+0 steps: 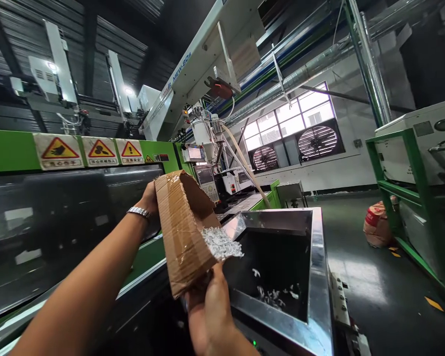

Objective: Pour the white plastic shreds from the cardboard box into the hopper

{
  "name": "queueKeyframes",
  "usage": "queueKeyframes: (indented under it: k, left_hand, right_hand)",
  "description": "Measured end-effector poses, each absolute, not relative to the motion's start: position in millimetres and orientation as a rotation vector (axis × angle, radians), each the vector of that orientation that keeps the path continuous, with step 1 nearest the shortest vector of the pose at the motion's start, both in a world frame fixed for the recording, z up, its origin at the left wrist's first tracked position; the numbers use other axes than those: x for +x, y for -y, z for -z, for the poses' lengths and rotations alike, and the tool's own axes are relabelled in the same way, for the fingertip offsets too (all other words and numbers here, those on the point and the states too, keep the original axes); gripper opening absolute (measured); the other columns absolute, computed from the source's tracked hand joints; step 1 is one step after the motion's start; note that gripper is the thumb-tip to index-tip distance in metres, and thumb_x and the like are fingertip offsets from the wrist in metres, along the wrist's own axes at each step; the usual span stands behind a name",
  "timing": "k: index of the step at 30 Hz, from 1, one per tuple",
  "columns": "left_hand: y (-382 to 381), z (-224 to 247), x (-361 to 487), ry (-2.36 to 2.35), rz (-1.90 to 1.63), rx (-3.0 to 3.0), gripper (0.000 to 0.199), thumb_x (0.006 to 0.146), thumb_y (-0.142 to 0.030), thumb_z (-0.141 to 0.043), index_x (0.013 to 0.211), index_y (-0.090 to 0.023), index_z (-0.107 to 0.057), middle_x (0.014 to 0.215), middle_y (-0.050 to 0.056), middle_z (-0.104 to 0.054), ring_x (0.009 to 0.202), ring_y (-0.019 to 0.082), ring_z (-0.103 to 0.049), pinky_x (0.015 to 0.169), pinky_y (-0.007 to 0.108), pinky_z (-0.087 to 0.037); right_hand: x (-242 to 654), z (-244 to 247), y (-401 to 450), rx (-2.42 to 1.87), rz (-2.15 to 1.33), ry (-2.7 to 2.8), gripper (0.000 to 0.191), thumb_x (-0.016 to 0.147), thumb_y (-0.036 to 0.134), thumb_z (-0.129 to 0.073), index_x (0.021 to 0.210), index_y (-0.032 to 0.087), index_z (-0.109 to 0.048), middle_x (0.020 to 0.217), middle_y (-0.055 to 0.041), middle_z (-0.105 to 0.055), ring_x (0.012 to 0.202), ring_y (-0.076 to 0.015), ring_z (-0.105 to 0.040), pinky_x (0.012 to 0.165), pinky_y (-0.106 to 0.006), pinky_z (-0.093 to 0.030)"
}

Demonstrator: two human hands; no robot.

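Tilted toward the right, a cardboard box (181,232) with clear tape on its side is held between both hands. My left hand (152,200), with a metal watch band at the wrist, grips the box's far left edge. From below, my right hand (209,301) supports the near lower corner, its fingers partly hidden under the cardboard. Light grey plastic scraps (221,243) lie at the box's open lip. Beneath the lip opens a square metal hopper (317,247), and several loose scraps (272,296) show inside its dark mouth.
A green moulding machine (161,148) with warning signs runs along the left. Behind the hopper a pale hose (244,160) slants down. On the right stand a green frame (411,193) and a red and brown sack (378,225) on the dark floor.
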State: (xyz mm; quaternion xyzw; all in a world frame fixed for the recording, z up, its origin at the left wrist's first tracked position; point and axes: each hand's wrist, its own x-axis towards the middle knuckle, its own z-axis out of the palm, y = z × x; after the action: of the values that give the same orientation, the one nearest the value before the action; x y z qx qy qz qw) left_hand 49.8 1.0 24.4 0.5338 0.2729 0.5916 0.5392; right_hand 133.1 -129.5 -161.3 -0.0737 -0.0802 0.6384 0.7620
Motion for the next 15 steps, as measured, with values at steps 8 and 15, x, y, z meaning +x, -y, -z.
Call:
queueKeyframes:
  k: [8, 15]
  left_hand:
    - [-3.2, -25.9, 50.3, -0.670, -1.413, 1.269, 0.033, 0.089, -0.039, -0.047, 0.098, -0.012, -0.063, 0.067, 0.003, -0.065, 0.055, 0.015, -0.061, 0.058, 0.030, -0.053]
    - [-5.7, -20.6, 42.1, -0.661, -1.427, 1.249, 0.034, 0.091, -0.042, -0.045, 0.096, -0.013, -0.063, 0.068, 0.001, -0.064, 0.058, 0.014, -0.060, 0.060, 0.031, -0.052]
  right_hand:
    - [131.4, 163.2, 123.8, -0.138, -1.473, 0.142, 0.026, 0.086, 0.046, -0.049, 0.090, 0.022, -0.058, 0.083, -0.0008, -0.072, 0.077, -0.0172, -0.068, 0.072, -0.032, -0.052]
    - [135.8, 160.7, 131.3, -0.141, -1.480, 0.125, 0.022, 0.093, 0.037, -0.040, 0.096, 0.021, -0.054, 0.083, -0.0004, -0.072, 0.075, -0.0165, -0.068, 0.074, -0.033, -0.053]
